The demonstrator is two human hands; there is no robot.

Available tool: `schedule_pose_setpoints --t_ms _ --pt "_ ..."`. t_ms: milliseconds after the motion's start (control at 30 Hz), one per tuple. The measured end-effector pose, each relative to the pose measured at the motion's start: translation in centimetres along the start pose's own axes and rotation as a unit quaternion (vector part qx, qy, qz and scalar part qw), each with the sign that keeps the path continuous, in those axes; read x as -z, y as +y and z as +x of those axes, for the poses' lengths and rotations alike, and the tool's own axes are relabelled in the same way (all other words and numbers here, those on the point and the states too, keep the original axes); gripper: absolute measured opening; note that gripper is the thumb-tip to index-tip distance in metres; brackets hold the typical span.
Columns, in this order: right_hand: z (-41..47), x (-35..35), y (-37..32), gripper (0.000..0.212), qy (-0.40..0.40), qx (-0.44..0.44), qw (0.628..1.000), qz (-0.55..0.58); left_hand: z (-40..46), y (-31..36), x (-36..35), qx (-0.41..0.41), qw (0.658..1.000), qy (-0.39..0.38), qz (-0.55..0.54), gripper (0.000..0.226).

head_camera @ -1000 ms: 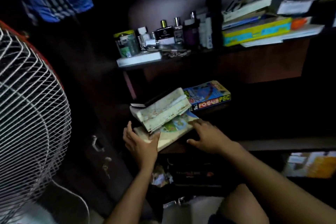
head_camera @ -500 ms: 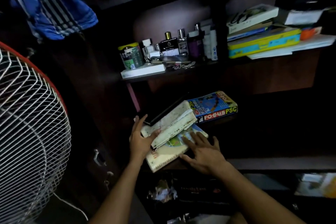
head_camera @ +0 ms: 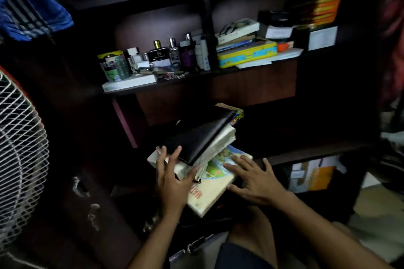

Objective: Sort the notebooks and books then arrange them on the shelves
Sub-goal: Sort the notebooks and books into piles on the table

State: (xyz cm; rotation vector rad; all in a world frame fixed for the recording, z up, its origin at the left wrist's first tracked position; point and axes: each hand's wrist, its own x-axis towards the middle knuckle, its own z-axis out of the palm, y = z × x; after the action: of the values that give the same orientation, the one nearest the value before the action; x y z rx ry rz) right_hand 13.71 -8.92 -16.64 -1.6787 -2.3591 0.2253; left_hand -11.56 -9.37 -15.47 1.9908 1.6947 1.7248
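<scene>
Your left hand grips the near left end of a small pile on the lower shelf: the fingers reach up over the black book at the top, and the thumb hooks under the worn white book beneath it, so both are pinched together and tilted, their far ends raised toward the back of the shelf. The pile's bulk lies beyond and to the right of that grip; only its near left corner is inside your fingers. Your right hand lies flat and spread, fingers straight, on the spiral notebook at the bottom, pressing its colourful cover just right of the lifted books, with the thumb against its right edge. That notebook juts out over the shelf's front edge toward you, its near corner unsupported. Behind the pile, partly hidden by the black book, a book with yellow "PSC" lettering lies deeper on the same shelf. On the upper shelf, bottles and a tin stand left of the divider, and a stack topped by a yellow case lies right of it. A fan grille fills the left edge, and a blue cloth hangs at the top left.
</scene>
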Motion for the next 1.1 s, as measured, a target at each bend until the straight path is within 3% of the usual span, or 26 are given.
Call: schedule_pose_setpoints --t_ms 100,200,300,367,400,467,500,567,667,733,867,967,1100 --pt "-2.1 1.8 3.2 0.078 -0.032 -0.045 0.998 -0.016 -1.9 4.0 -2.3 0.02 0.998 -0.012 0.066 0.072" --pt "-2.7 4.3 4.8 0.07 -0.062 -0.101 0.993 -0.02 -3.1 7.8 -3.4 0.041 0.996 -0.044 0.064 0.072" --pt "-2.2 6.4 3.8 0.046 0.066 -0.164 0.975 0.135 -2.6 8.6 -2.4 0.033 0.997 -0.055 0.032 0.073" --pt "-1.9 7.6 1.6 0.046 0.131 -0.2 0.908 0.343 -0.5 7.7 -1.3 0.07 0.997 -0.031 0.011 0.08" --pt "-1.5 8.1 0.4 0.053 0.115 -0.215 0.862 0.444 0.9 7.2 -0.8 0.106 0.993 -0.049 0.026 0.084" --pt "-0.8 8.2 -1.8 0.059 0.048 -0.248 0.779 0.574 3.3 6.6 -0.8 0.159 0.969 -0.159 0.105 0.089" --pt "-0.2 8.0 -2.5 0.063 0.034 -0.259 0.761 0.594 4.1 6.7 -1.1 0.167 0.955 -0.211 0.125 0.087" --pt "0.6 7.6 -3.4 0.062 0.051 -0.269 0.743 0.61 4.9 7.2 -1.9 0.173 0.951 -0.237 0.1 0.081" --pt "0.7 7.5 -3.7 0.049 0.11 -0.275 0.723 0.625 4.4 8.2 -2.8 0.193 0.961 -0.199 -0.02 0.093" --pt "0.4 8.3 -3.8 0.041 0.152 -0.261 0.714 0.632 3.5 9.4 -3.3 0.211 0.958 -0.176 -0.087 0.09" --pt "-2.1 11.7 -2.3 0.073 0.252 -0.241 0.737 0.579 2.2 13.5 -4.6 0.228 0.947 -0.142 -0.176 0.073" --pt "-7.0 14.9 -0.5 0.056 0.313 -0.218 0.73 0.567 0.7 17.9 -5.8 0.18 0.934 -0.147 -0.271 0.075" --pt "-16.4 18.2 3.6 0.059 0.408 -0.233 0.699 0.539 -2.7 26.1 -9.1 0.117 0.898 -0.227 -0.359 0.071"
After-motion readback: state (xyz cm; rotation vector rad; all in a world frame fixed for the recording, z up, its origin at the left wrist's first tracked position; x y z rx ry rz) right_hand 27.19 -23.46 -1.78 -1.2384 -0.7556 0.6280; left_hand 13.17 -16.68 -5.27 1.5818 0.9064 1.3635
